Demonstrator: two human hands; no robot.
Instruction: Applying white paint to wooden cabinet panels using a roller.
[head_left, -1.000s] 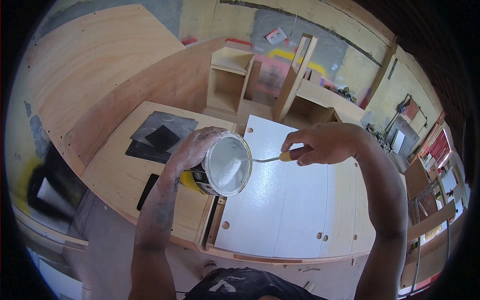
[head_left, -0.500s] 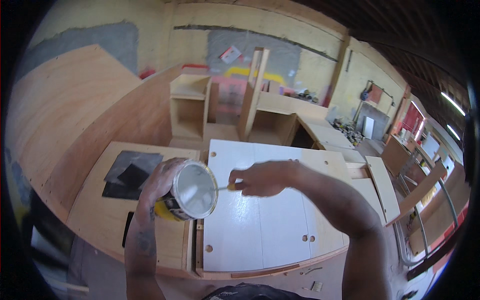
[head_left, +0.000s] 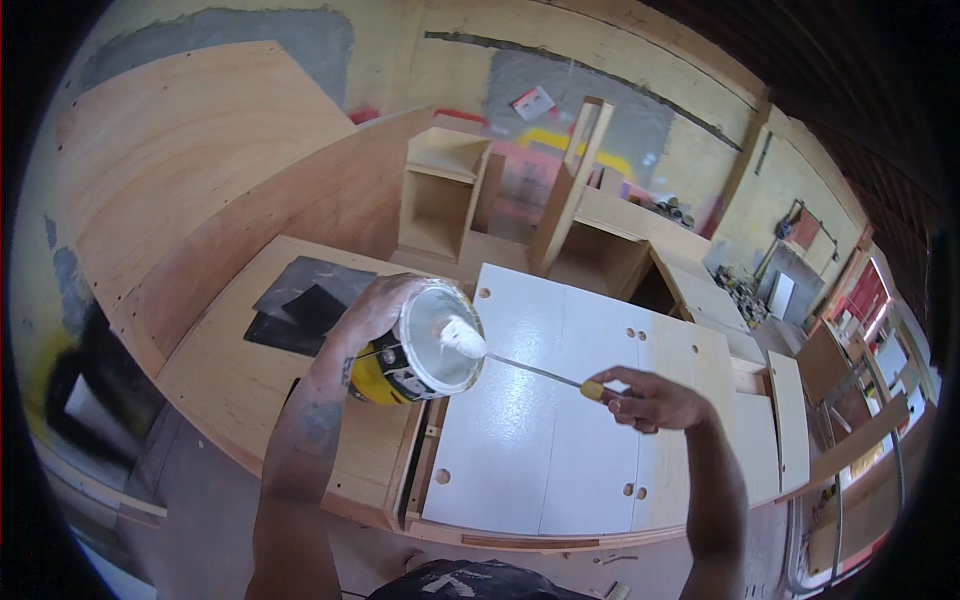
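Note:
My left hand [head_left: 378, 308] grips a black and yellow paint can [head_left: 383, 376] around its side, tilted so its mouth faces right. Inside the can the walls are coated white. From the right, my right hand [head_left: 655, 402] holds a small paint roller [head_left: 535, 371] by the yellow end of its handle. The white-coated roller head sits at the can's mouth, inside the rim. Below both hands lies a board panel [head_left: 500, 440], its left and middle parts coated glossy white, the right part bare wood. Several round holes run near its edges.
Dark sandpaper sheets [head_left: 305, 310] lie on the bare wooden board [head_left: 240, 370] at left. Open cabinet frames [head_left: 440, 200] stand behind. A tall curved plywood piece [head_left: 210, 140] rises at far left. Loose boards [head_left: 788, 420] lean at right.
The roller head has come up into view at the can's mouth, white-coated. My right hand has moved away from the can, rightward, showing the metal rod. The view has shifted.

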